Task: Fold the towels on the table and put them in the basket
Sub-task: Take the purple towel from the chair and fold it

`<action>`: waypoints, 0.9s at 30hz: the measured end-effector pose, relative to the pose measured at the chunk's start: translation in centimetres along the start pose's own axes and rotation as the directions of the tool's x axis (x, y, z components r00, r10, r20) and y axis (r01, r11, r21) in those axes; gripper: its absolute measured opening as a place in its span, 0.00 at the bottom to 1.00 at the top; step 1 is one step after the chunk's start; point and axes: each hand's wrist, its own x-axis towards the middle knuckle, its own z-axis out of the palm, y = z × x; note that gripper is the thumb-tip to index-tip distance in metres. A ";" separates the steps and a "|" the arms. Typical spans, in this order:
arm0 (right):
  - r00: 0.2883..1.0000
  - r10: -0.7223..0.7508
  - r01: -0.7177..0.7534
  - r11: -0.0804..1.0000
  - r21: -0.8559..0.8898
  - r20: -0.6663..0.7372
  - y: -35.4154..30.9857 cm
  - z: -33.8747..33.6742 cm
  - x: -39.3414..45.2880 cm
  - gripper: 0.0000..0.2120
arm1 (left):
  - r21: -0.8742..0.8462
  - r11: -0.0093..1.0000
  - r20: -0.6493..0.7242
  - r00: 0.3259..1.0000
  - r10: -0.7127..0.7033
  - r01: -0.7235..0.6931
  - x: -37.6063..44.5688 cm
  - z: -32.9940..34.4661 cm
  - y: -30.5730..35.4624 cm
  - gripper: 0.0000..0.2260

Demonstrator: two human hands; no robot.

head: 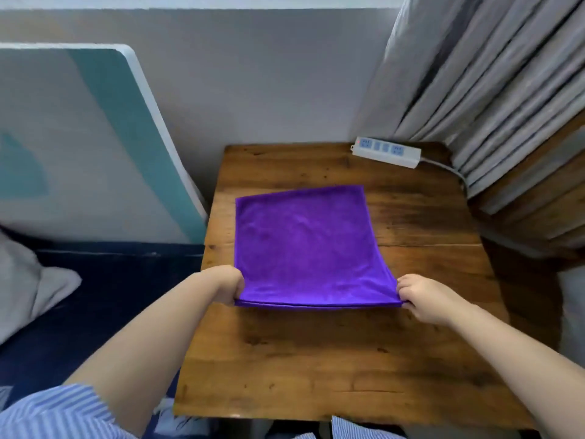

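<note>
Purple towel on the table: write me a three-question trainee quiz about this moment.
1. True or false: both hands grip the towel's near corners.
2. What lies at the table's far right corner? A) power strip B) basket C) cup
3. Fill in: the towel's near edge shows ___ layers.

Key: 1 true, left hand and right hand each pinch a corner. 2 A, the power strip. 3 two.

No text, label, brand or number can be read anywhere. The white plastic power strip (pixel 386 152) on the brown wooden bench (pixel 316 359) shows only blue sockets, no legible markings.
</note>
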 end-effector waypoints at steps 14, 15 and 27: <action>0.922 0.116 0.000 0.955 -0.298 0.370 -5.2 4.4 -0.7 0.15 | 0.083 0.995 0.147 0.988 0.036 -0.048 1.5 7.6 4.3 0.15; 0.932 0.109 -0.007 0.959 -0.284 0.345 -5.3 4.0 -0.1 0.16 | 0.058 0.998 0.099 0.995 0.032 -0.038 1.9 7.0 4.0 0.15; 0.998 0.055 -0.056 0.998 -0.021 -0.043 -4.5 -1.1 12.1 0.15 | -0.276 0.956 -0.381 0.902 -0.201 0.097 8.1 -3.6 2.5 0.13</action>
